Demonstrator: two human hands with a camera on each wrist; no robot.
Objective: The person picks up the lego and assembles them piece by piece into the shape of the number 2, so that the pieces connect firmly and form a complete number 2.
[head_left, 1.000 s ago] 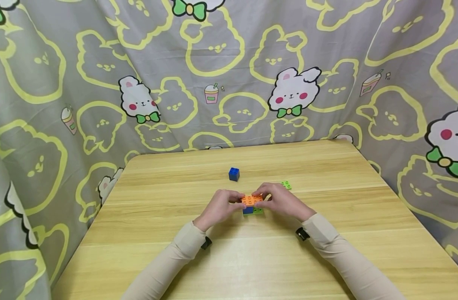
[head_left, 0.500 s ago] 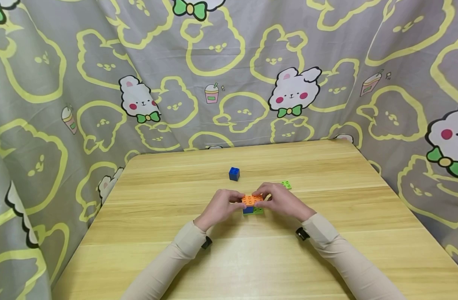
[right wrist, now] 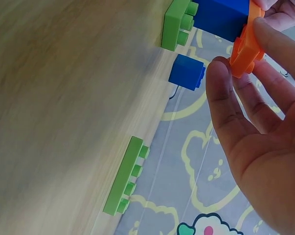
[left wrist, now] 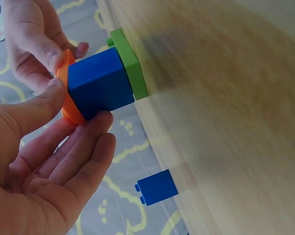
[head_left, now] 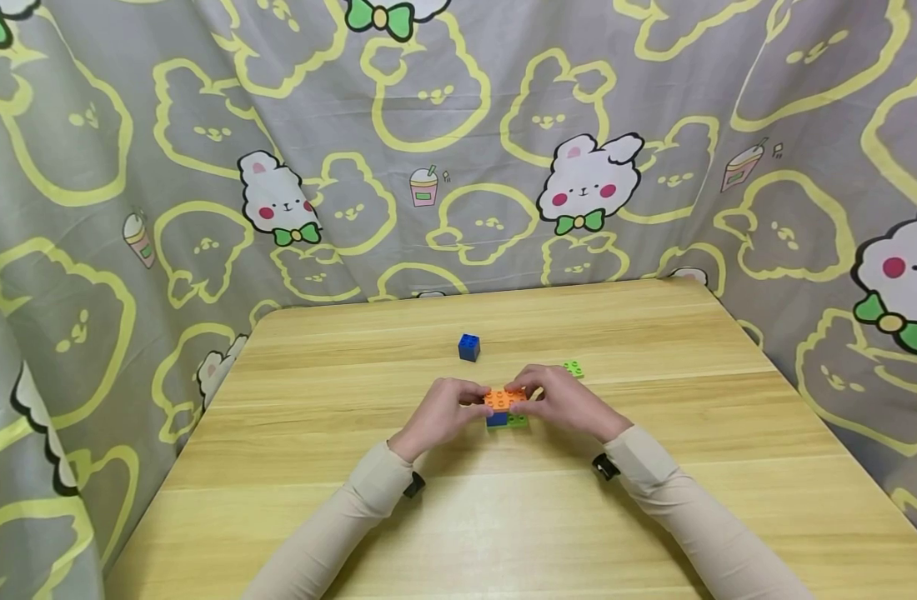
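1. The left hand and right hand pinch the orange plate from either side, fingers curled at its edges.
2. The plate caps a blue brick standing on a green plate, mid-table.
3. A spare blue cube sits behind; a green strip lies right, seemingly 4 studs long.

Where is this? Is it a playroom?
Probably a play corner at home. A wooden table stands against a bunny-print curtain, and both hands, left hand and right hand, hold a toy brick stack.
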